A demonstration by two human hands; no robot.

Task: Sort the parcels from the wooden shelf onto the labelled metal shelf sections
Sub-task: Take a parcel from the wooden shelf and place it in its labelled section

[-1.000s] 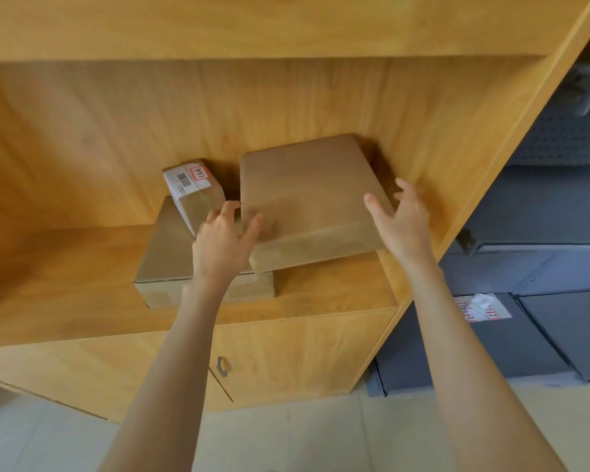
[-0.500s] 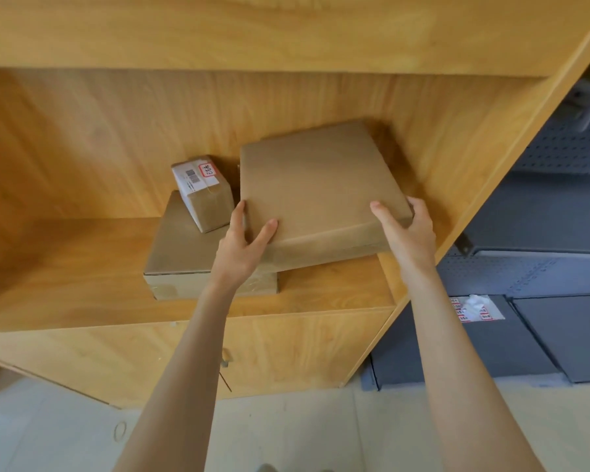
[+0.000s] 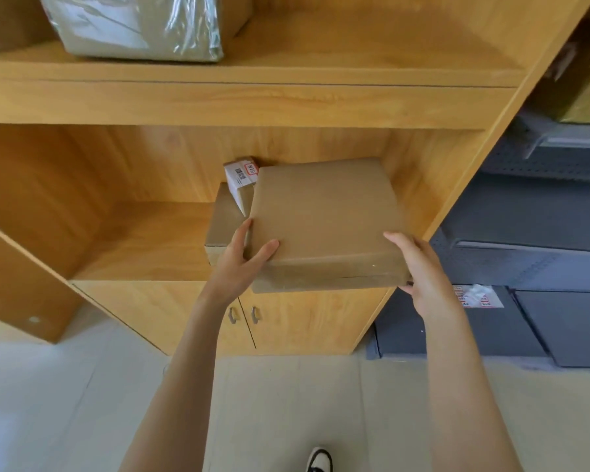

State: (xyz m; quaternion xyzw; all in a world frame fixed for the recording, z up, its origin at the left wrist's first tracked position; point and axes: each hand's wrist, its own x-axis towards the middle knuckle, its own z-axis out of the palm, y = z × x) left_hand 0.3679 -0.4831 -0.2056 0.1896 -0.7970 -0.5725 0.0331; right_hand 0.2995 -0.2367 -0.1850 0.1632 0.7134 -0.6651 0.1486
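A shoe (image 3: 320, 458) shows at the bottom edge on the pale floor (image 3: 286, 403), and both bare forearms reach up from there. The left hand (image 3: 241, 260) grips the near left corner of a flat brown parcel (image 3: 324, 216), thumb on top, fingers curled along its left side. The right hand (image 3: 423, 270) holds the near right corner, thumb on the top face and fingers wrapped underneath. The parcel lies flat and slightly tilted, roughly square, its long faces level with the shelf board; its near edge juts out past the front edge of the wooden shelf (image 3: 143, 240), above the cabinet doors (image 3: 286, 321), while its far edge points to the back panel near the right wall. Just left and partly under it sits a lower box (image 3: 223, 229), with a small box (image 3: 241, 182) bearing a barcode label on top, toward the back. On the upper board rests a plastic-wrapped bundle (image 3: 140, 25). To the right stands the grey metal shelf (image 3: 525, 233), with a red-and-white label (image 3: 477, 298).
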